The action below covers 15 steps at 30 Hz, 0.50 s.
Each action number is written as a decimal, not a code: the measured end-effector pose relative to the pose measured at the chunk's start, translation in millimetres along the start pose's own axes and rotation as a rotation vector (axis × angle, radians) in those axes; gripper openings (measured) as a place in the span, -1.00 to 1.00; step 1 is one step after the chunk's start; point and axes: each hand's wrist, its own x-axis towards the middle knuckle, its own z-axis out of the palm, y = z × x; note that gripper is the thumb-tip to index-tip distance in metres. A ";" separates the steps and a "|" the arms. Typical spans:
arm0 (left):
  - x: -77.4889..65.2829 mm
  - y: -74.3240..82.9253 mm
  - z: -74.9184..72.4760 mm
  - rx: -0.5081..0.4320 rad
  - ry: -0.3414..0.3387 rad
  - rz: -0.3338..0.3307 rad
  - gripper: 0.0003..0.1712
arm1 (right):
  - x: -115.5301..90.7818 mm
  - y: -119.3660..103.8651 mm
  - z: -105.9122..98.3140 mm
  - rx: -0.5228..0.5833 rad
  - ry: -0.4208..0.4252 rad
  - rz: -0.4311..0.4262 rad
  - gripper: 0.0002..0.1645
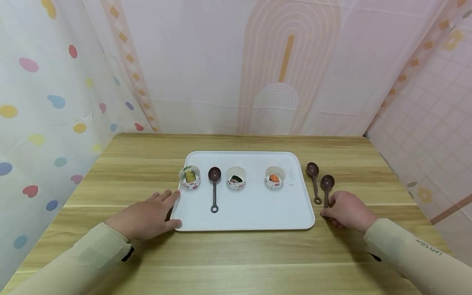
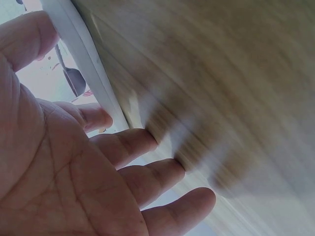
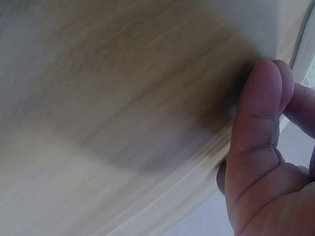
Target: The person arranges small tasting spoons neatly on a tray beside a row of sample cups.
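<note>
My right hand [image 1: 348,209] pinches the handle end of a brown measuring spoon [image 1: 327,182] lying on the table right of the white tray [image 1: 247,213]. In the right wrist view, part of that spoon [image 3: 221,178] shows behind the curled fingers. A second brown spoon [image 1: 312,169] lies just left of it, near the tray's right edge. My left hand [image 1: 147,215] rests at the tray's left edge, fingers loosely spread and thumb on the rim; the left wrist view shows its palm [image 2: 64,162]. A third brown spoon [image 1: 214,175] lies on the tray.
Three paper cups stand in a row on the tray: a left cup [image 1: 190,183] with a yellow-green piece, a middle cup [image 1: 236,172] with a dark-wrapped piece, and a right cup [image 1: 274,170] with an orange piece. Patterned curtains [image 1: 191,73] border the wooden table [image 1: 236,262].
</note>
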 end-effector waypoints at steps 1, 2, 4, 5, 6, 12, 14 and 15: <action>-0.1 0.0 -0.1 0.001 0.000 0.001 0.13 | 0.1 0.1 0.0 0.001 0.001 0.001 -0.73; -0.2 0.0 -0.3 0.001 0.000 0.001 0.13 | 0.2 0.2 0.0 0.002 0.000 0.001 -0.73; -0.5 0.2 -0.6 0.000 -0.002 -0.001 0.13 | 0.4 0.4 0.0 0.003 -0.001 -0.001 -0.74; -0.4 0.1 -0.6 0.000 -0.002 -0.001 0.12 | 0.5 0.5 -0.1 0.005 -0.001 -0.001 -0.74; -0.3 0.0 -0.4 0.002 -0.002 0.001 0.13 | 0.7 0.6 -0.2 0.007 -0.002 0.000 -0.74; 0.0 -0.1 0.2 -0.002 -0.004 -0.002 0.13 | 1.9 1.0 -0.4 0.022 -0.015 0.006 -0.75; -0.3 0.1 -0.3 -0.003 -0.005 -0.004 0.12 | 2.5 1.4 -0.3 0.029 -0.021 0.013 -0.76; -0.6 0.2 -0.7 -0.003 -0.006 -0.005 0.12 | 2.6 1.6 -0.3 0.032 -0.023 0.014 -0.77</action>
